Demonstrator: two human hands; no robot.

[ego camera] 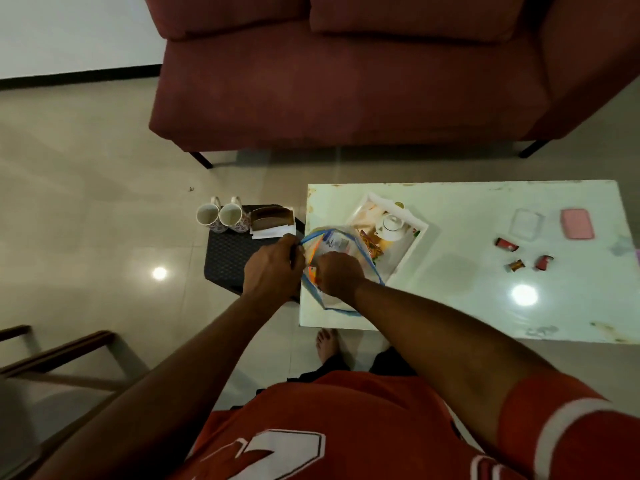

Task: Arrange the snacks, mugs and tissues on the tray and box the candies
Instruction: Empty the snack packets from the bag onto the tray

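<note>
At the desk's (485, 306) left edge sits the tray (420, 226), a bag (341, 242) overlapping its near corner. The left hand (272, 266) pinches the bag's rim, seemingly to keep the mouth wide for the right hand (337, 273), which dips inside, its grip hidden. Candies (507, 244) lie loose toward the right edge.

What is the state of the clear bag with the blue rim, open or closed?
Open. The left hand pinches the blue rim of the bag, and the right hand reaches into its mouth.
</note>
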